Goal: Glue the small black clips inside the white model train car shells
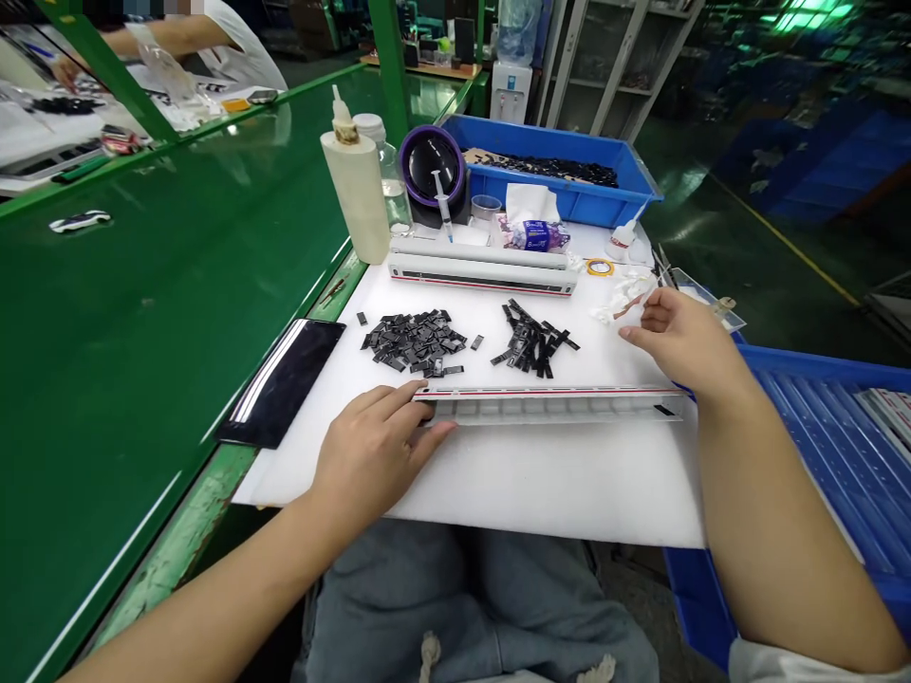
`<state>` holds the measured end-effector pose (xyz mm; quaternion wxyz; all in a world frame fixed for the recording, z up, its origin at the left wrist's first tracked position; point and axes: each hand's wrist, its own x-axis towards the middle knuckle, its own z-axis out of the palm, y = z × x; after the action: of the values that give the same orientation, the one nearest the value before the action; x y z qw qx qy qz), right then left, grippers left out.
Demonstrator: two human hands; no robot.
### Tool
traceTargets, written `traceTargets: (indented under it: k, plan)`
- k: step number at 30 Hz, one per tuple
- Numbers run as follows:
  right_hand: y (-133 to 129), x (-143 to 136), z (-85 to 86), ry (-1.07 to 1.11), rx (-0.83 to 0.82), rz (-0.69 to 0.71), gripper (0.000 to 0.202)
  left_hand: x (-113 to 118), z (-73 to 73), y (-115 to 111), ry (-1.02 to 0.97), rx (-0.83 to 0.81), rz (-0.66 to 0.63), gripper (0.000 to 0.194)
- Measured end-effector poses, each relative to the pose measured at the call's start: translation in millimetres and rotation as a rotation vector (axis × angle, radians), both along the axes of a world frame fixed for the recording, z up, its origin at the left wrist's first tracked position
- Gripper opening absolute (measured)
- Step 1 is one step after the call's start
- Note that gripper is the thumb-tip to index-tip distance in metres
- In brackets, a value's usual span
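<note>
My left hand [377, 446] is closed around the left end of a long white model train shell [548, 406] with a red stripe. The shell lies on its side near the front of the white work board [541, 484], its hollow inside facing me. My right hand [673, 332] is raised at the right, thumb and fingers apart, beside crumpled white tissue [622, 296]. Behind the held shell lie a pile of small black rectangular pieces [417, 340] and a pile of longer black strips [533, 340]. Further back rest more white shells [484, 267].
A glossy black panel [285, 379] lies at the left, beside the green conveyor belt [177, 313]. At the back stand a cream squeeze bottle [356, 199], a syringe [442, 204], a tissue pack [533, 232] and a blue bin [569, 194]. Another person's arm [177, 38] shows across the belt.
</note>
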<state>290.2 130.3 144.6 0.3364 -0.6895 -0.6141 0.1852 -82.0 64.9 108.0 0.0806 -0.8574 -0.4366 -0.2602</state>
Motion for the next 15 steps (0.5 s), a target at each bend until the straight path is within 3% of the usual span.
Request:
traceTargets:
  k: [3,10,15]
  plan:
    - [0.1,-2.0,0.3,-0.046,-0.034,0.053,0.03,0.4,0.3,-0.8,0.005,0.022,0.008,0.025]
    - [-4.4,-8.3,5.5,-0.25,-0.116,0.027,0.031,2.0,-0.3,-2.4,0.025,0.069,0.042,0.024]
    - [-12.7,2.1,14.2,-0.129,-0.095,0.111,0.048,0.9,-0.8,-2.3,0.037,0.08,0.052,0.022]
